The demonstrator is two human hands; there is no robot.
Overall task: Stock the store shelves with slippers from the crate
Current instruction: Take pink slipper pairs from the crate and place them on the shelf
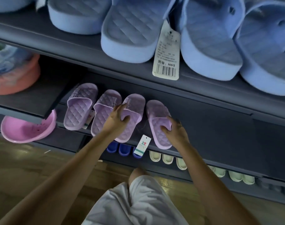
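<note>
On the middle shelf (211,132), a dark matte board with a straight front edge, four lilac slippers are lying in a row, toes pointing to its back and heels hanging over its front edge.

- Items one and two: the first lilac slipper (80,108) and second lilac slipper (106,111) are sitting toward the shelf's left end, almost touching. Both are soft moulded foam with diamond-quilted footbeds and straps and rounded soles.
- Item three: the left hand (118,118) is holding the third lilac slipper (126,135). Its grip is closing round the strap, thumb over the top and fingers curling beneath.
- Item four: the fourth lilac slipper (158,111) is lying just right of item three, a narrow gap between them. The right hand (174,129) is hooking its grip, fingers curled, into the strap opening.
- A white hang tag (142,146) is dangling past the shelf's front edge between these two.
- Right of item four, the shelf's surface is running on open.
- Above the shelf, chunky blue slippers (130,34) with a barcode tag (167,51) are overhanging.
- Below the shelf, dark blue slippers (119,148) and cream slippers (167,159) are showing their heels.
- Left of the shelf, a glossy pink basin (25,132) is tilting.
</note>
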